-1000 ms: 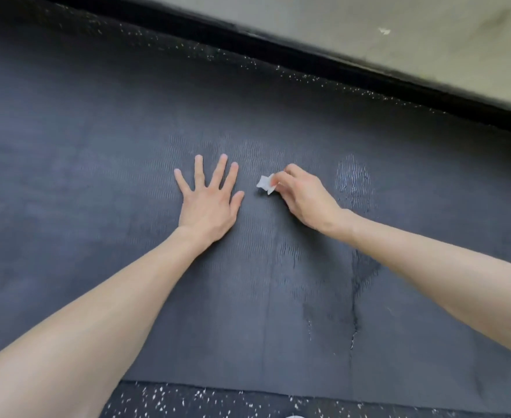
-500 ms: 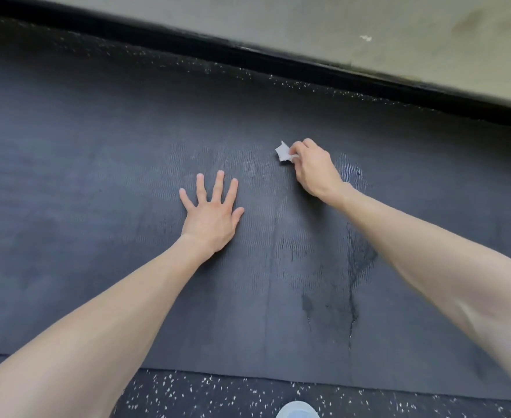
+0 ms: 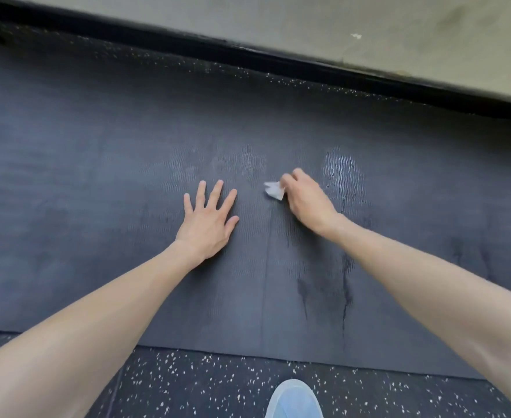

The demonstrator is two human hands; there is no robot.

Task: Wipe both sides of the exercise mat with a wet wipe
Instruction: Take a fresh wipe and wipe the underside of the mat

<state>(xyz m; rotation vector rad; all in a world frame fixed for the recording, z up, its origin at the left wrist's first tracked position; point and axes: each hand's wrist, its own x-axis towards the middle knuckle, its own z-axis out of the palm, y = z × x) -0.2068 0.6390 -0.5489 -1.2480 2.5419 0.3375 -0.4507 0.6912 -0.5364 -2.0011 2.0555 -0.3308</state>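
Note:
A dark grey ribbed exercise mat [image 3: 82, 206] lies flat across the speckled floor and fills most of the view. My left hand [image 3: 207, 221] presses flat on it near the middle, fingers spread. Just to its right, my right hand [image 3: 305, 200] pinches a small crumpled white wet wipe [image 3: 274, 190] against the mat. Wet streaks and a shiny damp patch [image 3: 341, 173] show on the mat around and below the right hand.
Black rubber floor with white speckles [image 3: 206, 384] borders the mat's near edge. A pale blue shoe tip [image 3: 293, 399] sits at the bottom. Beyond the mat's far edge runs a black baseboard [image 3: 278, 61] under a grey wall.
My right hand pushed the wipe away to the far part of the mat, then drew it back toward me beside the left hand. The left hand stayed pressed in place.

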